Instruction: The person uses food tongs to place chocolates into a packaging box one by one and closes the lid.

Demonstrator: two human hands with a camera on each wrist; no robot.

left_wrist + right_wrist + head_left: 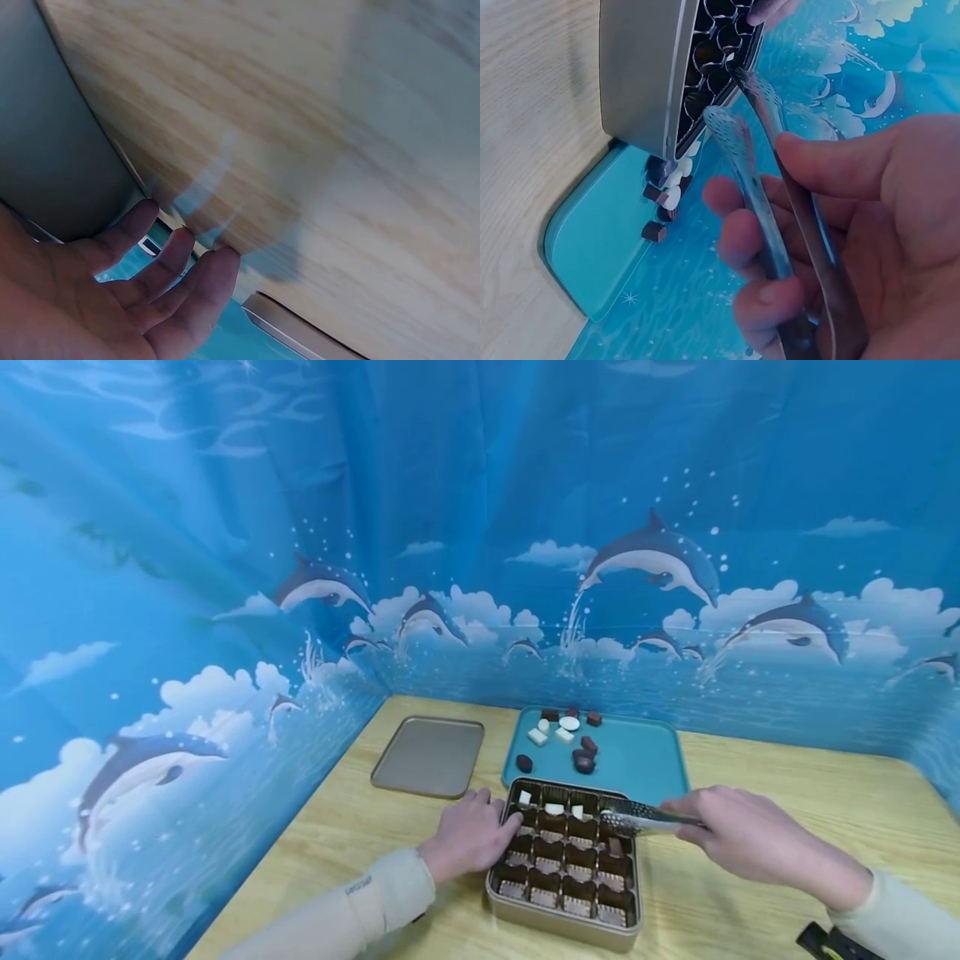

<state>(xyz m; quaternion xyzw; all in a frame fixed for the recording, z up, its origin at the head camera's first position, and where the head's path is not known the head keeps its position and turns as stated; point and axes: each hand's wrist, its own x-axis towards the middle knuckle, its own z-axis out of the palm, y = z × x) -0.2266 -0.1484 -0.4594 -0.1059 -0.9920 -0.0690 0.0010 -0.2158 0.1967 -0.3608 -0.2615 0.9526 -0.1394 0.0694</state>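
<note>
A metal tin [562,927] with a brown divided insert stands at the front middle. White chocolates [554,809] lie in its far row, and a brown chocolate [615,847] sits in the right column. My left hand [471,833] rests at the tin's left side, thumb over the rim; in the left wrist view its fingers [180,262] are loosely extended. My right hand [757,835] grips metal tongs [645,818] with perforated tips, over the far right compartments. The tong arms stand apart in the right wrist view; a white chocolate shows near the tips, and whether they touch it I cannot tell.
Behind the tin lies a teal tray [637,747] bearing several dark chocolates [584,762] and white chocolates [537,737]. A flat grey-brown lid [429,756] lies to its left on the wooden table [750,768]. Dolphin-printed blue curtains [480,527] close off the table's back and left.
</note>
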